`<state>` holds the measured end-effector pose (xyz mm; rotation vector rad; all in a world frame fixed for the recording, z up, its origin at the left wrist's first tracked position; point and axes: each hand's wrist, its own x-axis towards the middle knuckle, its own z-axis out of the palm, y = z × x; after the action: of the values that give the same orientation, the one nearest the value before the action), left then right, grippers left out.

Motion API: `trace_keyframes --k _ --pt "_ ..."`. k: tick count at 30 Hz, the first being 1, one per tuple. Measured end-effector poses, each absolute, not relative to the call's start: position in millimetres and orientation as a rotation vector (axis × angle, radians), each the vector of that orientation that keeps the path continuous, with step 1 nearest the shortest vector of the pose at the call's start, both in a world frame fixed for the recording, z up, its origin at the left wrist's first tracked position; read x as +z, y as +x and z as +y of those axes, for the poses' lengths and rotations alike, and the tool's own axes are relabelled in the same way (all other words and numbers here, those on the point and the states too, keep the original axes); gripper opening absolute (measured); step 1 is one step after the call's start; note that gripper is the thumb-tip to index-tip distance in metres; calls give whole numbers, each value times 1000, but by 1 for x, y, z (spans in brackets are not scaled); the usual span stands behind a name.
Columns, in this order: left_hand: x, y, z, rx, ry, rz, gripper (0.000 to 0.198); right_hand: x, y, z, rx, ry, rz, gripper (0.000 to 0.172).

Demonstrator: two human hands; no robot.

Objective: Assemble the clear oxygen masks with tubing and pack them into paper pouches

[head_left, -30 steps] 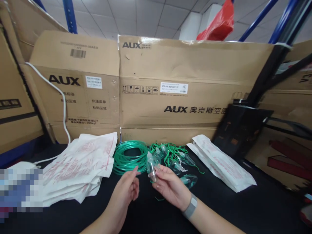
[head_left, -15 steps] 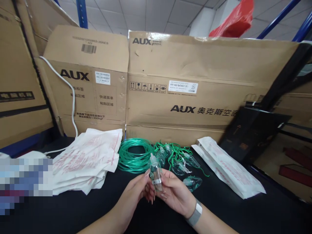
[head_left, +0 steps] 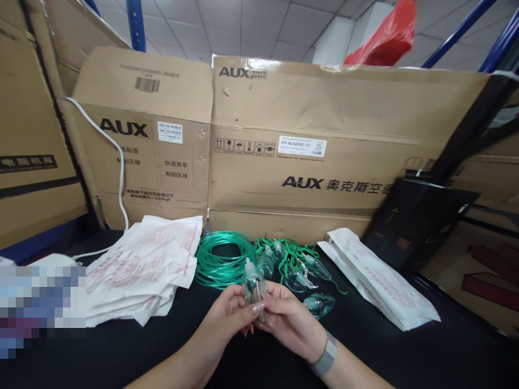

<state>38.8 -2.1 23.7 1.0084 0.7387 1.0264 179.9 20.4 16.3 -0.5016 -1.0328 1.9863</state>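
Observation:
A clear, green-tinted oxygen mask (head_left: 254,283) is held upright between my two hands, its whitish connector pointing up and away. My left hand (head_left: 232,316) is closed on its left side, with the thumb laid across the lower front. From the right, my right hand (head_left: 287,316) pinches the mask between thumb and fingers; a grey band circles that wrist. The fingers hide the lower part of the mask. Just beyond lie a coil of green tubing (head_left: 221,278) and a pile of similar masks with green straps (head_left: 294,262). One more mask (head_left: 320,305) rests right of my right hand.
White printed pouches (head_left: 141,265) are stacked on the black table at left. Another white pouch (head_left: 377,281) lies at right, near a black box (head_left: 417,221). Large cardboard panels (head_left: 324,108) stand along the back. A white cable (head_left: 122,183) hangs at left.
My left thumb has come down across the front of the mask. The mask has shifted slightly left and turned a little in my hands. The things on the table have stayed put.

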Motion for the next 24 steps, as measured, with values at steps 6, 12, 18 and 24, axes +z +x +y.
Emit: trace_keyframes --k 6,12,18,24 --pt "16 37 8 1062 1078 837 35 25 173 12 1615 -653 -1216 21" --pt "3 30 5 1184 1590 1075 26 23 168 10 1490 -761 -1160 22" --pt "11 26 -3 1155 1873 1135 28 26 168 7 1545 -782 -1202 26" --pt "14 25 -5 1141 1779 1042 31 27 169 6 1578 -642 -1233 29"
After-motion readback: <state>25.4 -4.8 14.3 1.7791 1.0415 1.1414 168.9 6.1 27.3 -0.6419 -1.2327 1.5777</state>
